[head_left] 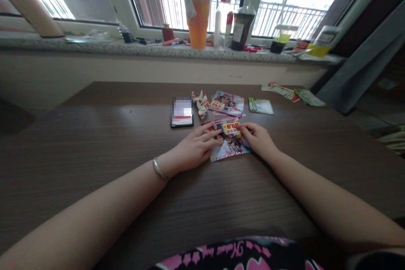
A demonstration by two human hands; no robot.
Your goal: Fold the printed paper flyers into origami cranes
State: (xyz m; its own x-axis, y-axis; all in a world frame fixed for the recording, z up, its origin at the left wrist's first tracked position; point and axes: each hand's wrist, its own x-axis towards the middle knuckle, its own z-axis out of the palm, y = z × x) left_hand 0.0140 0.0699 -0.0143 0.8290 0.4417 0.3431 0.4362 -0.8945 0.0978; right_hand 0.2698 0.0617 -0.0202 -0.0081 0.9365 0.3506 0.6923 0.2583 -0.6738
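A colourful printed flyer (229, 149) with a yellow price label lies on the dark table in front of me. My left hand (201, 145) rests on its left side, fingers stretched out across the paper. At its right edge, my right hand (261, 139) pinches the flyer between thumb and fingertips. Just beyond lies a small stack of similar flyers (228, 103). A folded paper piece (201, 104) with red and white printing stands left of that stack. Beside it is a phone-like device (182, 112) with a dark edge and a blurred screen.
A small green-and-white card stack (260, 106) lies right of the flyers. Printed paper strips (281, 91) and a green packet (309, 97) are near the table's far right edge. On the windowsill stand a large orange drink cup (198, 21), a dark cup (242, 29) and several bottles.
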